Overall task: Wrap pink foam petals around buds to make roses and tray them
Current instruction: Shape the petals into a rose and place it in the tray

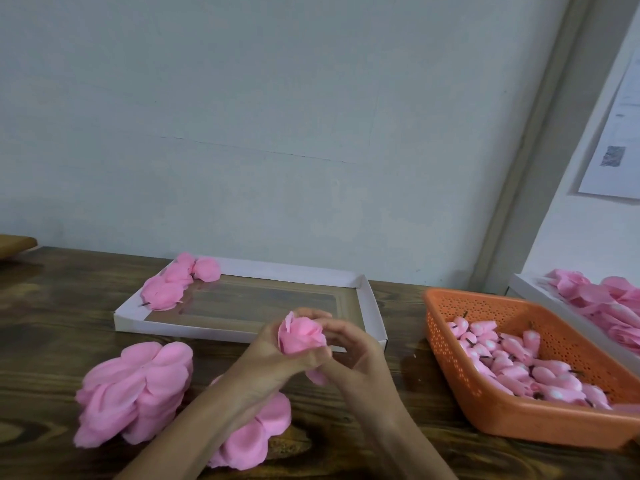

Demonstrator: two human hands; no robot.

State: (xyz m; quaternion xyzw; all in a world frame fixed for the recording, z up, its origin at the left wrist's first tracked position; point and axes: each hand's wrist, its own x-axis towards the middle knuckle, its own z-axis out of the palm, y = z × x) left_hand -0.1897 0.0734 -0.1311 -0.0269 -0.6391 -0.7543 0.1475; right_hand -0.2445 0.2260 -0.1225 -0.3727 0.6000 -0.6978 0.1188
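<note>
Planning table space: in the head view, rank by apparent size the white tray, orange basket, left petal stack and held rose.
1. White tray and orange basket: look alike; the basket is nearer and cropped, so unranked.
2. Left petal stack.
3. Rose, smallest.

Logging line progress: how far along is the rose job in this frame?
Done: a few finished roses lie in the far left corner of the white tray; most of it is bare. In hand: left hand and right hand hold one rose with petals around it. Left: many buds in the orange basket, and petal stacks on the table. Early stage.
</note>
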